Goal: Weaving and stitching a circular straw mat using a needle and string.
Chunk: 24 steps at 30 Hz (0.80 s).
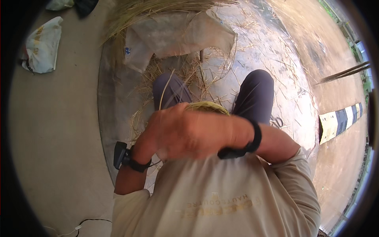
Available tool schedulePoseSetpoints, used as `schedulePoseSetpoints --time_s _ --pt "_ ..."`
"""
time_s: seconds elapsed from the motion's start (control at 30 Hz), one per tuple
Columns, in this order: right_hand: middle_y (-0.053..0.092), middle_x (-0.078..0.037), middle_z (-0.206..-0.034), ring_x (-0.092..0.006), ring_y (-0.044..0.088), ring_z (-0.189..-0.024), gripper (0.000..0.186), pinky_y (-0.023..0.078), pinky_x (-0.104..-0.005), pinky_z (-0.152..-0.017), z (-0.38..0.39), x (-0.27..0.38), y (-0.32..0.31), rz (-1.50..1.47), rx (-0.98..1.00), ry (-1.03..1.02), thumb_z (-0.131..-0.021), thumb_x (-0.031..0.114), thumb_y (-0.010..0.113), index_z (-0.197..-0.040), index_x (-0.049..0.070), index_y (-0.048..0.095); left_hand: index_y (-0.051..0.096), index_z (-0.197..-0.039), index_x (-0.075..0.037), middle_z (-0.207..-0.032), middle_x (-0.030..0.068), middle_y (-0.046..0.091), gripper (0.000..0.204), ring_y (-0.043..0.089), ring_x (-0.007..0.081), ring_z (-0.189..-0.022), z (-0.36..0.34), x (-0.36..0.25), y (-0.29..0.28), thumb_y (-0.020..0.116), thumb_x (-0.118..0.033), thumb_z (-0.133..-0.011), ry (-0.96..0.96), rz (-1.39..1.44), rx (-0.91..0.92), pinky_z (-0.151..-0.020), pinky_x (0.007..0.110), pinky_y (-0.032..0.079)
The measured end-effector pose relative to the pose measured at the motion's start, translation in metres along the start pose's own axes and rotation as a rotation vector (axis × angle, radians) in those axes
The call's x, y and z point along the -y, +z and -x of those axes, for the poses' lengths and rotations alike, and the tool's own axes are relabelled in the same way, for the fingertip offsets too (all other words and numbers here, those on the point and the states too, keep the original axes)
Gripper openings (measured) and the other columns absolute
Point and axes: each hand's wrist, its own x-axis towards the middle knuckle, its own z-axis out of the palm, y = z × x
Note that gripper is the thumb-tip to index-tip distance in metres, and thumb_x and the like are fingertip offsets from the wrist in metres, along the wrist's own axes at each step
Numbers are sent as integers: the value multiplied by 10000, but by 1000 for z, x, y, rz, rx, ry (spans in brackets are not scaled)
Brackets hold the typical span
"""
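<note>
In front of my chest my two hands come together, both blurred. My left hand (162,125) is curled, its fingertips against a coil of greenish-yellow straw (209,106) that shows beyond my wrists. A single pale straw (167,89) sticks up beside this hand. Crossing over it from the right, my right hand (193,132) is closed like a fist; what its fingers grip is hidden. Most of the coil is covered by my right hand and forearm. Each wrist wears a black strap with a small device.
Loose straw (203,79) litters the grey mat (112,118) around my knees. Ahead, a translucent plastic sheet (177,33) lies under a long straw bundle (158,12). Scissors-like loops (277,121) are by my right knee. A white sack (44,45) lies left; a striped barrier (341,121) stands right.
</note>
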Motion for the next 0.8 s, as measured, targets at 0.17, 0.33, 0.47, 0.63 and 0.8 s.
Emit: schedulePoseSetpoints --time_s 0.17,0.33,0.47,0.63,0.8 --pt "716 -202 -1220 -376 693 -1126 198 556 -442 -986 37 4 34 -298 79 296 -1038 117 659 -1161 -28 714 646 -1326 16 -1059 261 746 367 745 427 -955 0 11 2 619 -182 -1019 -113 21 -37 -800 463 591" --pt "683 -234 -1333 -395 667 -1219 242 534 -461 -1049 49 -1 31 -375 160 378 -1057 119 625 -1219 -46 696 696 -1164 25 -948 275 729 285 750 408 -861 -7 5 -4 642 -202 -1000 -211 97 7 -735 446 575" --pt "664 -246 -1372 -424 635 -1266 219 528 -464 -1056 70 22 -9 -41 -38 347 -1057 106 614 -1183 -47 708 681 -1034 29 -841 273 696 245 731 400 -773 -6 13 1 663 -211 -992 -325 -29 20 -681 445 547" --pt "739 -79 -1102 -148 643 -766 424 528 -274 -672 167 72 -84 290 -767 1080 -1117 264 487 -1320 -58 674 657 -969 10 -820 280 685 270 680 499 -786 2 31 -8 658 -258 -1000 -424 -19 -230 -662 518 534" --pt "706 -24 -1031 5 506 -663 377 310 -176 -479 204 110 -97 423 -1287 1096 -1095 199 568 -1392 -16 654 689 -1018 -1 -821 265 700 217 704 470 -772 -2 45 -17 657 -214 -992 -379 -131 -380 -661 494 547"
